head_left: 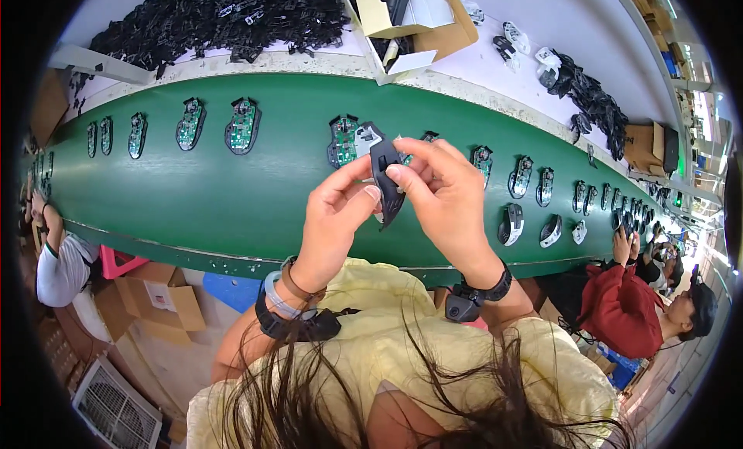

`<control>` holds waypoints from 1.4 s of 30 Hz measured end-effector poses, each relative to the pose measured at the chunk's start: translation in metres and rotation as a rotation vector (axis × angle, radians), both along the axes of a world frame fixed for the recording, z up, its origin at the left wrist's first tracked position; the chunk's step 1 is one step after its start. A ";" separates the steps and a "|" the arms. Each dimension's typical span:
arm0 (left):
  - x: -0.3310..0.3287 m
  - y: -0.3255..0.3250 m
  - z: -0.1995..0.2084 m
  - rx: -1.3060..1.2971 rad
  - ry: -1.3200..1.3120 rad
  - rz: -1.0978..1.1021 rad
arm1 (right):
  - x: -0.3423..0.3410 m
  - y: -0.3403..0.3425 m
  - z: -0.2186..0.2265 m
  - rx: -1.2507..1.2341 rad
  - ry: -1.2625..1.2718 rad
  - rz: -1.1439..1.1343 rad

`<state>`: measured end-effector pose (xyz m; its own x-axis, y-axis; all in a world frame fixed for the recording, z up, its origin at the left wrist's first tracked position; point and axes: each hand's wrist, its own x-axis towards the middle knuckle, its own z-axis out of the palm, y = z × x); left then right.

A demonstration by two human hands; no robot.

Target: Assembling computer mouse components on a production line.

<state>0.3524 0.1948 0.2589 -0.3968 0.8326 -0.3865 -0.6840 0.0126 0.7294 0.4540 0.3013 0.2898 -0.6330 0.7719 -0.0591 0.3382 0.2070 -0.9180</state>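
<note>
Between my two hands is a black computer mouse top cover, tilted on its side, with a pale grey part at its upper left. My left hand is closed, pinching the cover's lower left side between thumb and fingers. From the other side, my right hand grips its upper part, thumb pressed on the black surface. Just behind the cover, a mouse base with a green circuit board lies on the green conveyor belt. Another base is partly hidden behind my right hand.
Several open mouse bases line the belt on both sides. Mice with covers lie nearer on the right. A heap of black parts and an open carton occupy the back shelf. A co-worker in red works at right, another person at far left.
</note>
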 end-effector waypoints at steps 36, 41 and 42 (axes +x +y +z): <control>-0.007 0.011 -0.015 0.094 0.139 0.326 | 0.009 -0.074 -0.030 0.161 -0.131 0.022; -0.026 0.014 -0.003 0.065 -0.291 -0.035 | 0.032 -0.065 -0.009 0.166 -0.179 0.139; -0.032 0.012 -0.006 0.115 -0.399 -0.115 | 0.038 -0.064 -0.001 -0.023 -0.124 0.204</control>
<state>0.3207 0.2072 0.2527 -0.1368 0.9092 -0.3931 -0.9117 0.0397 0.4090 0.4923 0.2368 0.2890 -0.7623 0.6266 -0.1621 0.4020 0.2620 -0.8774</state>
